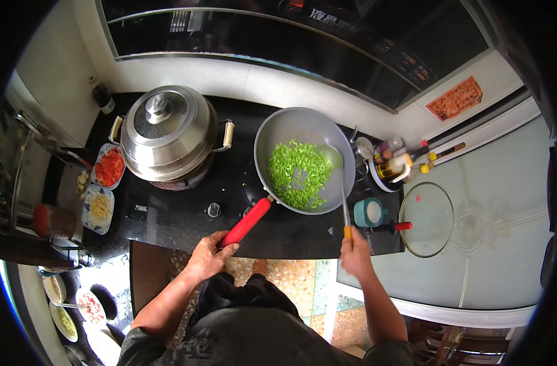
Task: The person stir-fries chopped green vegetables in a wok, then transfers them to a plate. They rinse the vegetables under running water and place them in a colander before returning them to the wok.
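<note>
My left hand (210,256) grips the red handle (247,223) of a grey frying wok (301,120), which sits on the black cooktop. Chopped green vegetable pieces (293,171) are spread over the wok's bottom. In my right hand (355,254) is a metal ladle or spatula (344,196) with a yellow-orange grip. Its head (331,156) lies inside the wok at the right edge of the greens and is partly blurred.
A lidded steel steamer pot (168,132) stands to the left. Beside it are plates of sliced red food (109,166) and chopped pale food (99,208). Rightward sit a teal container of white grains (369,212), several bottles (393,164) and a glass lid (426,219).
</note>
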Motion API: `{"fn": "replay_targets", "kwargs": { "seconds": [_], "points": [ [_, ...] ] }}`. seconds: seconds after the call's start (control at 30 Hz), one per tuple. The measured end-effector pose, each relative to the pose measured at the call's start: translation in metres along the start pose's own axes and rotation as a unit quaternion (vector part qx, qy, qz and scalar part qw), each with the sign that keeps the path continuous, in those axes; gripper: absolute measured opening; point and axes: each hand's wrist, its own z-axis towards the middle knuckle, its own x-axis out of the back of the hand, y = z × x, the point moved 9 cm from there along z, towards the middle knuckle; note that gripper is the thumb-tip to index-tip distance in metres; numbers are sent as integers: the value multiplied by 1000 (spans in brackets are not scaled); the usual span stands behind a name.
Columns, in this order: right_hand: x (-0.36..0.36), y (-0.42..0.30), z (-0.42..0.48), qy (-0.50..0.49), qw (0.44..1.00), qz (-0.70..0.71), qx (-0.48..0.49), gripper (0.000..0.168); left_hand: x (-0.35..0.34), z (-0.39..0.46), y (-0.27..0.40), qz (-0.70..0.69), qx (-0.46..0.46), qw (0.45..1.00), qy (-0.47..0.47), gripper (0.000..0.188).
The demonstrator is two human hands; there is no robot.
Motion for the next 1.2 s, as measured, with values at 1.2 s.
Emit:
{"fn": "replay_targets", "kwargs": {
  "seconds": [1.2],
  "points": [
    [-74, -46, 24, -141, 935, 319, -58, 48, 7, -43, -39, -204, 49, 972, 102, 62]
  ]
}}
